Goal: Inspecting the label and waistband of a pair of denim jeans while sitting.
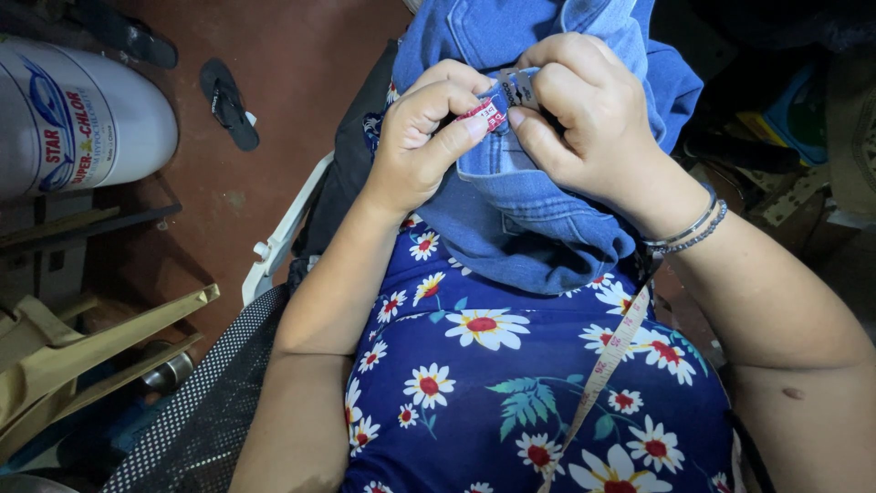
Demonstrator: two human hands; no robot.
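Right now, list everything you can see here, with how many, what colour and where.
denim garment: one, blue, on the lap, top middle
small label: one, red, white and grey, on the denim, pinched between both hands
measuring tape: one, yellowish, hanging down over the dress
white drum: one, white with printing, top left
sandals: two, black, on the reddish floor, upper left
plastic chair: one, white, left of the lap
floral dress: one, dark blue with daisies, bottom middle
bracelets: a few, silvery, on the right wrist
left hand: grip on the label
right hand: grip on the label
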